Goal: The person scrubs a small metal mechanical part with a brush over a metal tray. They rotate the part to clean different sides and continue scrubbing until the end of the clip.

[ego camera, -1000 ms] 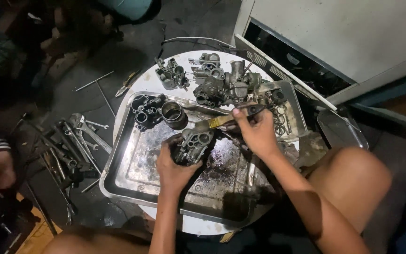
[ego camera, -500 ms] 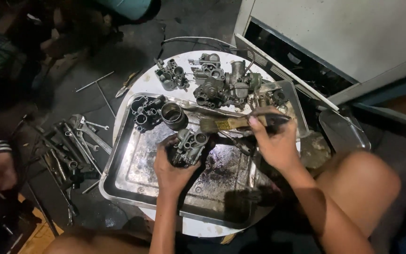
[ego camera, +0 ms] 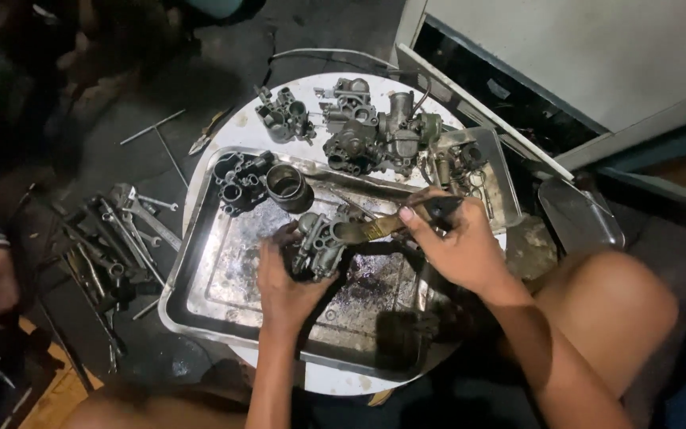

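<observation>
Dim dark concrete floor [ego camera: 200,71], scattered wrenches [ego camera: 113,230], perhaps a pale cabinet [ego camera: 581,56] behind.

Setting: informal repair workshop, floor level, engine parts in hand. Evidence:
- Dark, stained concrete floor [ego camera: 200,71] showing across the upper left of the frame.
- Wrenches and spanners [ego camera: 113,230] lying loose in a heap at the left, with a T-handle tool [ego camera: 156,135] resting above them.
- Round white table [ego camera: 224,135] sitting low at centre, carrying a grimy steel tray [ego camera: 224,270] pooling dark fluid.
- Carburettor bodies [ego camera: 375,131] and small metal fittings crowding the upper centre.
- A person squatting over the tray, bare knee [ego camera: 613,310] showing at the lower right.
- White cabinet [ego camera: 581,56] standing at the upper right.
</observation>
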